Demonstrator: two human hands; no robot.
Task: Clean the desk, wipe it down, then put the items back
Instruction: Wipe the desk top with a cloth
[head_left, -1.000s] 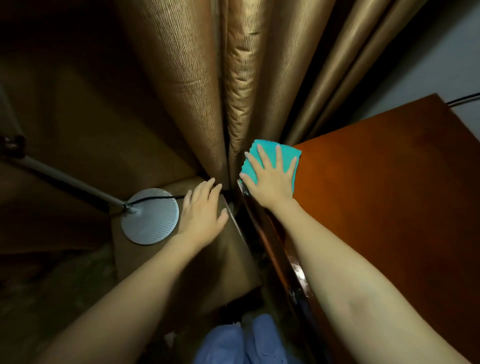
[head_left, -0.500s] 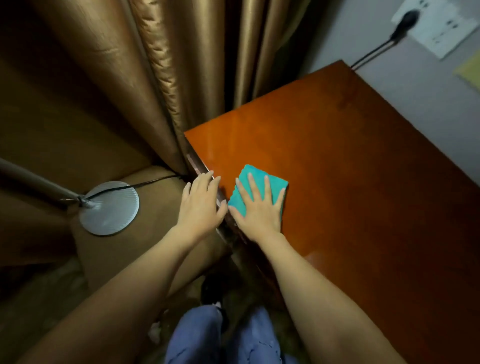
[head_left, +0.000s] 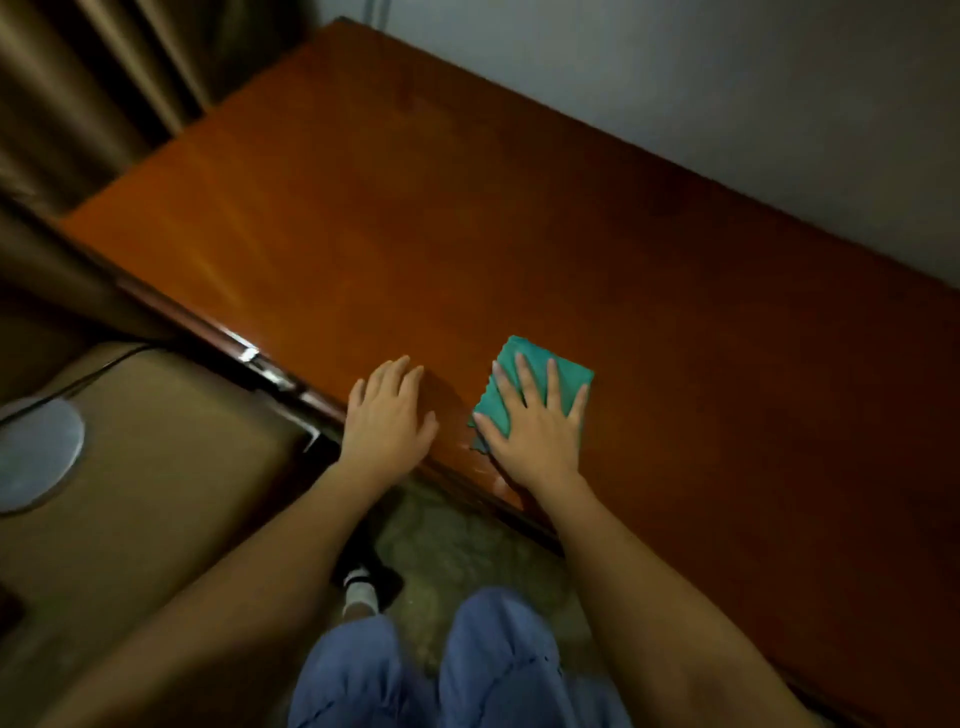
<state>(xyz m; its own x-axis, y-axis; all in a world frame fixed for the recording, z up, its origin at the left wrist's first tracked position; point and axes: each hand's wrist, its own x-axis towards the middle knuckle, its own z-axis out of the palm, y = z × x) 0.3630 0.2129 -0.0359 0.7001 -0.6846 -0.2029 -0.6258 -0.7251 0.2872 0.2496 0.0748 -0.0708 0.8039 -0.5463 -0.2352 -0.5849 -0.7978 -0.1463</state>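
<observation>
The reddish-brown wooden desk (head_left: 519, 218) fills the middle and right of the view, its top bare. A folded teal cloth (head_left: 566, 366) lies on it close to the front edge. My right hand (head_left: 535, 421) presses flat on the cloth with fingers spread straight. My left hand (head_left: 387, 415) rests flat on the desk's front edge just left of the cloth, fingers straight, holding nothing.
Gold-brown curtains (head_left: 93, 88) hang at the upper left. A tan padded seat (head_left: 171, 467) stands left of the desk, with a round silver lamp base (head_left: 31, 452) and its black cable on it. A grey wall (head_left: 727, 93) runs behind the desk. My legs and a foot show below.
My right hand has slid the cloth from the desk's left corner by the curtain rightward along the front edge. My left hand moved from the seat onto the desk edge.
</observation>
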